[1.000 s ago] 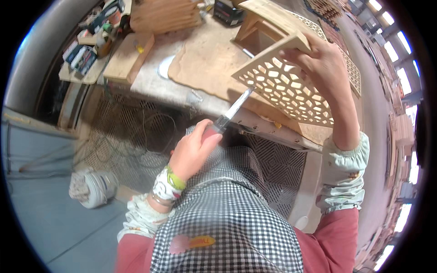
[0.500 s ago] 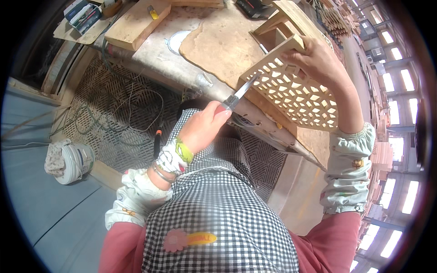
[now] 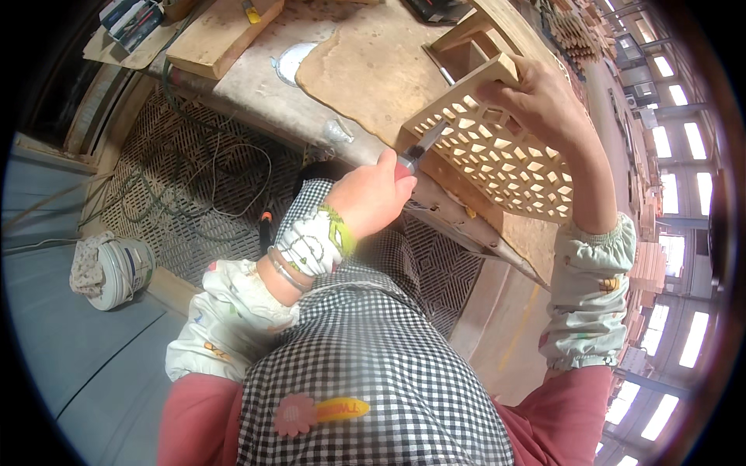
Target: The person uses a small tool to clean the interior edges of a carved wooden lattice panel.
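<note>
1. So the bench (image 3: 252, 89) is pale and grubby, running slantwise across the upper part of the view; a brown wavy-edged sheet (image 3: 365, 70) covers much of it, with a whitish round patch (image 3: 295, 64) just beside that; a thick wood block (image 3: 220, 40) sits farther left with a small yellow item (image 3: 251, 11) on top.
2. Room looks like a workshop; slatted matting (image 3: 144, 182) below the bench with loose cords (image 3: 268, 175) over it, a white bucket (image 3: 126, 272) with a pale cloth (image 3: 87, 268) at lower left, stacked timber (image 3: 649, 268) and bright windows off to the right.
3. The wooden box (image 3: 465, 92) with the lattice side is tilted over the bench's front edge, toward the right; the right hand (image 3: 536, 101) is curled firmly over its upper corner.
4. The left hand (image 3: 369, 198) is wrapped tight round a red-handled tool (image 3: 404, 166); its blade points up at the lattice, can't tell if it's touching.
5. Versus half a second ago, the left hand is nearer the lattice and less blade shows; the right hand's grip looks the same; versus a second ago, the tip is up over the openings instead of at the lower edge.
</note>
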The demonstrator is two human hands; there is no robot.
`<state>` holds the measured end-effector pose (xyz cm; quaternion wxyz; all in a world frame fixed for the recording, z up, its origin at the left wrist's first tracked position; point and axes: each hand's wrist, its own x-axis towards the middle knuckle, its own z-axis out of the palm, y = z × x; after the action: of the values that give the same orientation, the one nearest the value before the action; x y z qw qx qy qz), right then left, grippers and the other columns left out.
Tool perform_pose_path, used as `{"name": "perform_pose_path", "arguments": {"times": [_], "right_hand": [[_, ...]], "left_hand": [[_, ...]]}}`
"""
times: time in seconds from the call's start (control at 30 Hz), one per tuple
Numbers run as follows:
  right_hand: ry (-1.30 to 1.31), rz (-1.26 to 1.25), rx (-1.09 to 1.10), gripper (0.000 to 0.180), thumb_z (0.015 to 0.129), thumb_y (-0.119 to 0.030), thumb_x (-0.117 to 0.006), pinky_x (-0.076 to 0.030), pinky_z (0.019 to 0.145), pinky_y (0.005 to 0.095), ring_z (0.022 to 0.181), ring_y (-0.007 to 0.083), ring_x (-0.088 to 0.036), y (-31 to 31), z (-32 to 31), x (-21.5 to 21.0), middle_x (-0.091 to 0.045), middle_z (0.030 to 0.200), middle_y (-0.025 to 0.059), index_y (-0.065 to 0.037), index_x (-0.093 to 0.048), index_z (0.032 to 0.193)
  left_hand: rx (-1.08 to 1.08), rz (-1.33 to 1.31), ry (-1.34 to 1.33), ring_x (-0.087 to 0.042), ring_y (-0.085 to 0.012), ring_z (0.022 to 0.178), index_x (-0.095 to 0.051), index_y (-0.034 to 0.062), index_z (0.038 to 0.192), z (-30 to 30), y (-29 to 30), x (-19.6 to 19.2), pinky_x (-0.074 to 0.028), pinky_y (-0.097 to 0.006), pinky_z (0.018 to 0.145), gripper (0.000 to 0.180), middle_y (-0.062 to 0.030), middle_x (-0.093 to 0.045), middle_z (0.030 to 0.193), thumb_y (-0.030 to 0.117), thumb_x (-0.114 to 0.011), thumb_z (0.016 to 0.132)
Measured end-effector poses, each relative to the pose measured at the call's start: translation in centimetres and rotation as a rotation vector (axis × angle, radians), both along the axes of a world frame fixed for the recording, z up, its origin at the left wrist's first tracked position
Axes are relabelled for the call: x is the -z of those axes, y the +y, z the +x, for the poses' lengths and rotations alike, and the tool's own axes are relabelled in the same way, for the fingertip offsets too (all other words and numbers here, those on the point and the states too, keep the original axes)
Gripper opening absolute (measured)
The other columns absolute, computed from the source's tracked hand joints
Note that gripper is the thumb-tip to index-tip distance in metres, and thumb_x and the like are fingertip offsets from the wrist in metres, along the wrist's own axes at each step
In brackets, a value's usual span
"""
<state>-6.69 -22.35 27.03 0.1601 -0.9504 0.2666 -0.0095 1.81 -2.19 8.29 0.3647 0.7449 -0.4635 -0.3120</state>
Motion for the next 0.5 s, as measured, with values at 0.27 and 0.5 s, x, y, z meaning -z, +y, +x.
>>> {"name": "perform_pose_path", "arguments": {"times": [0.27, 0.5], "right_hand": [[-0.027, 0.059, 0.014, 0.031, 0.094, -0.033, -0.073, -0.053, 0.051, 0.0308, 0.057, 0.0137, -0.066, -0.9, -0.3, 0.3, -0.071, 0.071, 0.0054, -0.003, -0.073, 0.102], [-0.007, 0.042, 0.017, 0.030, 0.094, -0.031, -0.072, -0.055, 0.052, 0.0306, 0.057, 0.0148, -0.069, -0.2, 0.0, -0.4, -0.071, 0.071, 0.0070, -0.002, -0.071, 0.102]], "left_hand": [[-0.023, 0.008, 0.006, -0.068, -0.0556, 0.089, -0.048, -0.0051, 0.118, -0.6, -0.8, 0.1, -0.055, -0.061, 0.077, 0.046, -0.0359, -0.069, 0.089, 0.037, -0.057, 0.104], [-0.061, 0.070, -0.095, -0.069, -0.0536, 0.085, -0.048, -0.0024, 0.118, -1.1, -1.5, -1.2, -0.055, -0.061, 0.075, 0.041, -0.0334, -0.071, 0.088, 0.035, -0.059, 0.103]]}}
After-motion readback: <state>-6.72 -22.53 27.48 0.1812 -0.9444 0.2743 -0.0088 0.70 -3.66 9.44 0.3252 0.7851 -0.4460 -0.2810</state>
